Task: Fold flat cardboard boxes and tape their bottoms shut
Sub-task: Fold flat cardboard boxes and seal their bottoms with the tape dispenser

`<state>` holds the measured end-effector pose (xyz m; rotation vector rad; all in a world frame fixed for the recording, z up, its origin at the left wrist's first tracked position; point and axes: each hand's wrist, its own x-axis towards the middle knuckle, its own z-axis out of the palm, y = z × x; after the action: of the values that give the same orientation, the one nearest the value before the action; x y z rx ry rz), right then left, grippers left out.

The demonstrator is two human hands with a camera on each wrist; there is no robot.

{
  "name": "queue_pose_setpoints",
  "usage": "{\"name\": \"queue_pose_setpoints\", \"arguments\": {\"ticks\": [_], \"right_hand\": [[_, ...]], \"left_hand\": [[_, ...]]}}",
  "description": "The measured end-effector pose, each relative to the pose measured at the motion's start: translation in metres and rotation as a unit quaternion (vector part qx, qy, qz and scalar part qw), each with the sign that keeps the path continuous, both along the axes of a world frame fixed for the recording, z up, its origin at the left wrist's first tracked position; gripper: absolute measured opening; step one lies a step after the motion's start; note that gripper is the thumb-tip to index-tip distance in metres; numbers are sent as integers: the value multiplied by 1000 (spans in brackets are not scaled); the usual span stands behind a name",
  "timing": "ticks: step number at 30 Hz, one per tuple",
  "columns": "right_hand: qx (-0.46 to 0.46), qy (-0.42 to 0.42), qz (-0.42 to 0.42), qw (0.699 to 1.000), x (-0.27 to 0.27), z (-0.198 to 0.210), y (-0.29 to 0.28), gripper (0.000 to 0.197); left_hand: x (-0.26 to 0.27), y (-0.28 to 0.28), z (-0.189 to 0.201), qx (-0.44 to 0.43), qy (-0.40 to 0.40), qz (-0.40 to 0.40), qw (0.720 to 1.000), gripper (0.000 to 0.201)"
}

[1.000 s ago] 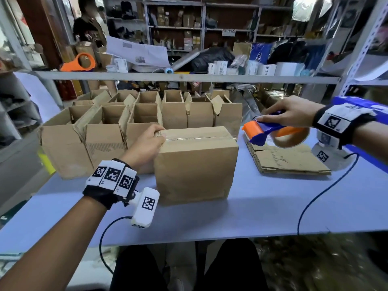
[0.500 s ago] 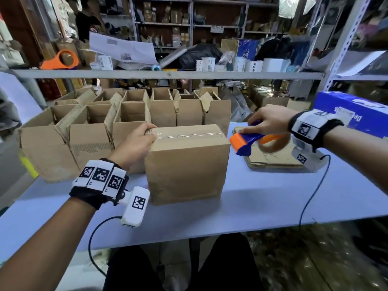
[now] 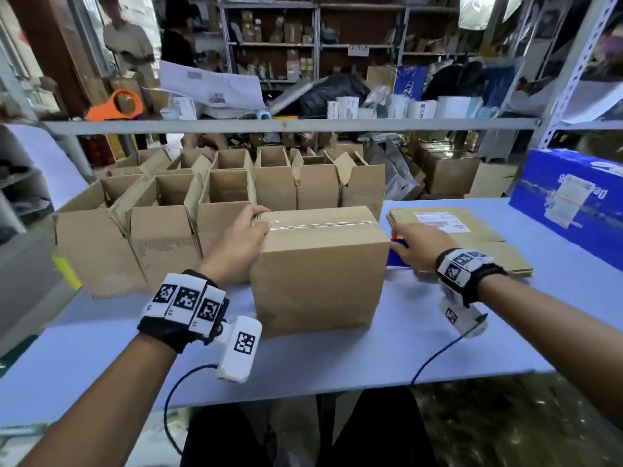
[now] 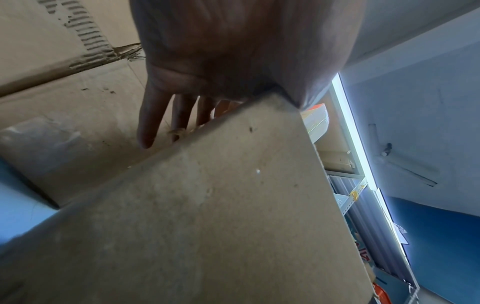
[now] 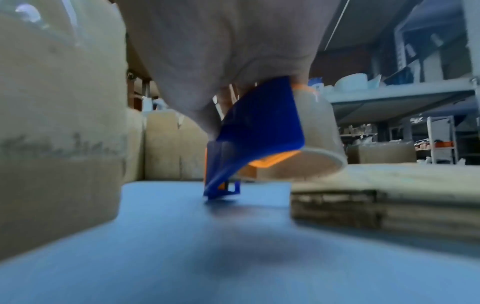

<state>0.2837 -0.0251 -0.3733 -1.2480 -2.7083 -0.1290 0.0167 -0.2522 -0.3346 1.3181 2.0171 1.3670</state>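
A brown cardboard box (image 3: 320,267) stands on the blue table (image 3: 404,348) with a clear tape strip along its top seam. My left hand (image 3: 249,230) grips its top left edge, thumb on top. Its fingers (image 4: 148,123) reach down the side wall of the box (image 4: 207,205). My right hand (image 3: 418,244) holds the blue-and-orange tape dispenser (image 3: 397,256) low between the box and a stack of flat cardboard (image 3: 472,230). In the right wrist view the tape dispenser (image 5: 259,127) touches the table (image 5: 182,246) with its tip, and its tape roll leans on the flat cardboard (image 5: 389,195).
Several folded boxes (image 3: 161,237) with open tops stand in rows at the back left. A large blue carton (image 3: 573,197) lies at the right edge. A shelf rail (image 3: 269,124) crosses above the table; an orange dispenser (image 3: 118,106) sits on it. Two people stand far back.
My right hand has brought the tape dispenser down from above the flat cardboard to the table beside the box. My left hand stays on the box's left edge.
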Motion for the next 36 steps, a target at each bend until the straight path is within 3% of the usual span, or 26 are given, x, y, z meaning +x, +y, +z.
{"name": "queue_pose_setpoints", "arguments": {"ticks": [3,6,9,11,13,16,20,22,24,26,28,30,31,34,36], "right_hand": [[-26,-23,13,999,6,-23,-18,29],[18,-38,7,999,4,-6,-29,32],[11,133,12,991,-11,42,-45,35],[-43,228,67,970,-30,74,-65,38],[-94,194,127,968,-52,91,-91,45],[-76,55,112,989,-72,90,-115,48],[-173,156,116,965,-69,85,-107,38],[-238,240,110,934,-64,79,-101,39],[-312,345,89,881,-58,73,-98,46],[-405,447,72,794,-52,64,-100,52],[-491,533,53,687,-44,53,-105,51],[-542,584,57,602,-37,40,-109,46],[-556,593,71,578,-34,32,-110,44],[-579,596,99,548,-28,11,-117,43],[-553,619,81,552,-24,-7,-125,45]], "left_hand": [[0,-1,-2,3,1,5,1000,20],[2,-2,-1,-3,-3,8,1000,21],[6,-5,3,-12,-7,3,1000,38],[8,-5,5,-14,-1,4,1000,38],[10,-4,7,-23,12,9,1000,32],[12,-7,10,-36,19,12,999,31],[16,-11,13,-29,-17,-14,999,34],[19,-14,13,-14,-43,-16,999,36],[22,-18,12,9,-95,-21,995,41],[26,-24,9,27,-158,-30,987,45],[28,-28,3,45,-213,-36,975,43],[31,-30,-4,55,-208,-29,976,37],[31,-32,-7,58,-188,-21,980,35],[30,-41,-11,47,-111,-26,992,31],[29,-49,-10,16,-54,-29,998,32]]}}
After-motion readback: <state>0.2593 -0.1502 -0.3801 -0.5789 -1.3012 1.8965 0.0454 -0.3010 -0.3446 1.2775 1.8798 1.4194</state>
